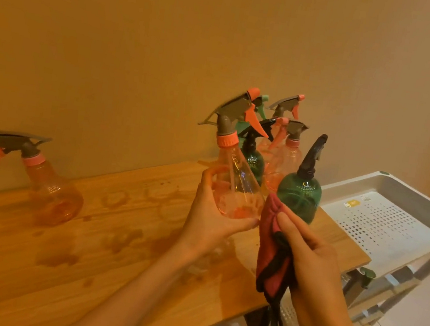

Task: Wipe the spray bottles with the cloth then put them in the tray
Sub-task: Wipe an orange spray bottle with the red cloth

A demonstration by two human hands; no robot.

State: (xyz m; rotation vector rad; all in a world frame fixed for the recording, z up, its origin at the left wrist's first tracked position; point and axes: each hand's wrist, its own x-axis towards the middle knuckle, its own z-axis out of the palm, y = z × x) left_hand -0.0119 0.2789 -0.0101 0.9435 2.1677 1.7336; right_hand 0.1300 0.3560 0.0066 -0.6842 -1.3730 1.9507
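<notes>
My left hand point(211, 218) grips the base of a clear orange spray bottle point(234, 177) with a grey and orange trigger head, lifted above the wooden table point(83, 254). My right hand point(307, 249) holds a red cloth point(271, 244) with a black edge, its fingers pressing the cloth just right of the bottle's base. A green bottle point(299, 197) with a black nozzle stands directly behind the cloth. The white perforated tray point(383, 224) sits to the right, holding no bottles.
Several more orange and green spray bottles point(280, 150) cluster at the back against the wall. One orange bottle point(51, 188) stands alone at the left. Wet rings and puddles mark the tabletop. The tray rests on a white rack beyond the table's right edge.
</notes>
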